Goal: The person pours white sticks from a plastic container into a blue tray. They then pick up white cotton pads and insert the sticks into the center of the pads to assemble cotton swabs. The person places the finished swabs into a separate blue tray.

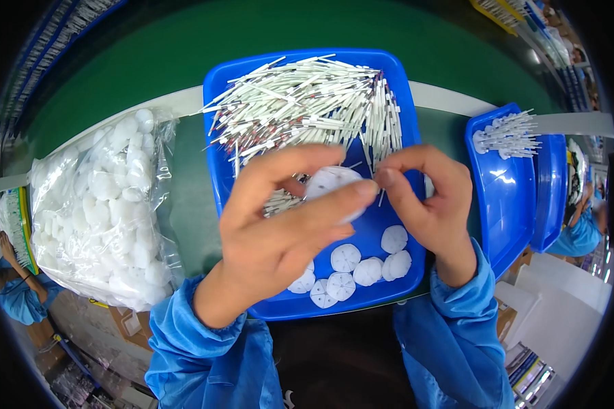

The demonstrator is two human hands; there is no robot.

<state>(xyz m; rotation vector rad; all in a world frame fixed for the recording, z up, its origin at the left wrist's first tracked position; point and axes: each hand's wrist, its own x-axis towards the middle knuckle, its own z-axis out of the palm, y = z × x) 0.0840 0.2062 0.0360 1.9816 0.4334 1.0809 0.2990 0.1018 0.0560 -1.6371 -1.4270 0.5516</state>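
Two bare hands are seen above a blue tray (215,88) on a green table surface (184,204), both forearms in blue sleeves (205,347).

Item 1: white round disc (329,183), held over the middle of the tray. It is pinched by the left hand (280,232), thumb beneath and forefinger curled over its top edge.

Item 2: right hand (426,201), fingers pressed together at the disc's right edge. A thin white stick (377,151) rises from the pinch point; whether it is gripped there cannot be told.

Item 3: heap of thin white sticks (300,102) with dark red bands, piled across the far half of the tray, some overhanging its left rim.

Item 4: several white round discs (361,267) with radial creases, laid flat in the near part of the tray, touching one another.

Item 5: clear plastic bag (102,204) filled with white round pads, placed left of the tray, near it.

Item 6: second blue tray (505,204), tilted, right of the first, stacked against another; a small bundle of white sticks (506,133) is held in it.

Item 7: another person in blue (580,232), seen at the right edge.
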